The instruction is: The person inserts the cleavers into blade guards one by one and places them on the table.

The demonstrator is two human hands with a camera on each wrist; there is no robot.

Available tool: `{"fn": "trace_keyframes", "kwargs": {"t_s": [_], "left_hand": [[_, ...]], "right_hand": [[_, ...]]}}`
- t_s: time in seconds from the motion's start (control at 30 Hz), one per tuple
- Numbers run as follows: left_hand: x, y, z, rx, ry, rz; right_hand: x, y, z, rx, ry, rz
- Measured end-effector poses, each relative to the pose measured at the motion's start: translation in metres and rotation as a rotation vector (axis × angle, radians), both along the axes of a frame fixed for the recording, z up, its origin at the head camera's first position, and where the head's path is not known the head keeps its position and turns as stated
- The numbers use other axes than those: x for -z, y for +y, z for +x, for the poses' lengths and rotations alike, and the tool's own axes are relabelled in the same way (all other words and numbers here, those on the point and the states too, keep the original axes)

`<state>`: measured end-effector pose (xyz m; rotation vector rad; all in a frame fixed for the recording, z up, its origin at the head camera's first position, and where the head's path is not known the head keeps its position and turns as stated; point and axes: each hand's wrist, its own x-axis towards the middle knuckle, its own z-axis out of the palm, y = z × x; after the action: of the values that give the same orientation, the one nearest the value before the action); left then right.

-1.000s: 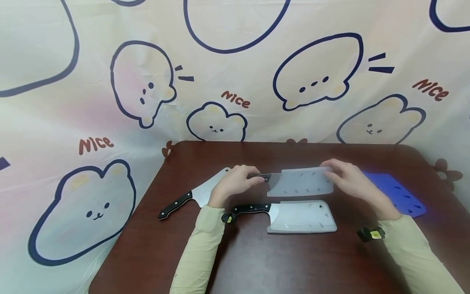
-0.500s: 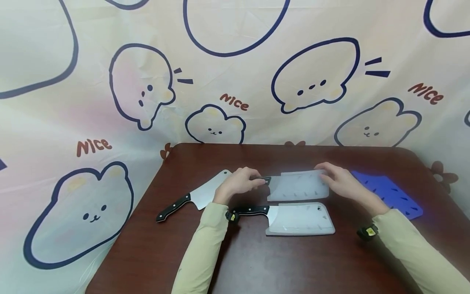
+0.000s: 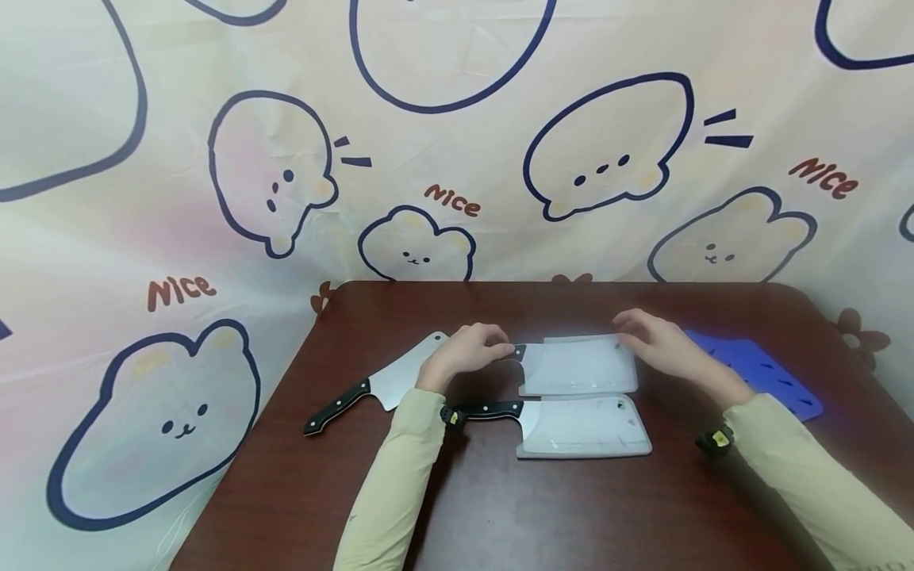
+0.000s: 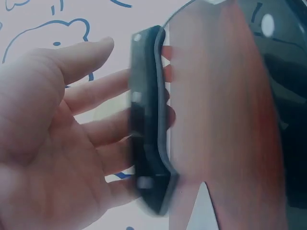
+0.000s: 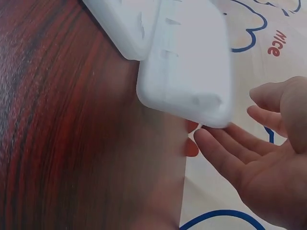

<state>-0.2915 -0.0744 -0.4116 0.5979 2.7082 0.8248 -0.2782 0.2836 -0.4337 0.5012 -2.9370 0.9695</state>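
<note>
Two cleavers with black riveted handles lie side by side, their blades inside translucent white blade covers. My left hand [image 3: 464,353] is at the farther cleaver's handle [image 4: 146,110]; in the left wrist view the fingers are extended behind it and the thumb stands apart. At the other end my right hand [image 3: 664,349] is beside the white blade cover [image 3: 578,369], fingers at its corner and thumb apart from it. The nearer cleaver [image 3: 493,410] wears a similar cover [image 3: 581,428]. A bare-bladed cleaver [image 3: 403,369] lies to the left, partly behind my left hand.
A blue blade cover [image 3: 764,373] with dark slots lies on the right of the brown wooden table [image 3: 543,507], partly behind the right forearm. A patterned cloth [image 3: 500,238] hangs behind the table's back edge.
The farther cleaver in its white cover has been lowered onto the table, close to the nearer one. Both hands have loosened from it; the right has drawn back slightly from the cover.
</note>
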Motion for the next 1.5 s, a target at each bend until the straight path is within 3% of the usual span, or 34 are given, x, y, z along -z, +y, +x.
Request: {"fn": "trace_keyframes", "kwargs": {"t_s": [0.4,0.67,0.83,1.03,1.27,1.5], "left_hand": [[-0.019,-0.033,0.01,0.015,0.013,-0.017],[-0.024,-0.064,0.023,-0.029,0.004,-0.049],[-0.023,-0.084,0.03,-0.053,0.025,-0.067],[-0.019,-0.119,0.039,-0.109,0.065,-0.086],[-0.018,-0.161,0.053,-0.158,0.128,-0.107],[-0.012,-0.189,0.067,-0.192,0.129,-0.155]], "right_hand": [[-0.01,0.029,0.023,0.045,-0.023,-0.011],[-0.015,0.059,0.04,0.044,0.075,0.025],[-0.018,0.078,0.054,0.038,0.102,0.047],[-0.022,0.106,0.068,0.099,0.105,0.095],[-0.018,0.131,0.08,0.24,0.019,0.159],[-0.007,0.148,0.09,0.243,-0.024,0.213]]}}
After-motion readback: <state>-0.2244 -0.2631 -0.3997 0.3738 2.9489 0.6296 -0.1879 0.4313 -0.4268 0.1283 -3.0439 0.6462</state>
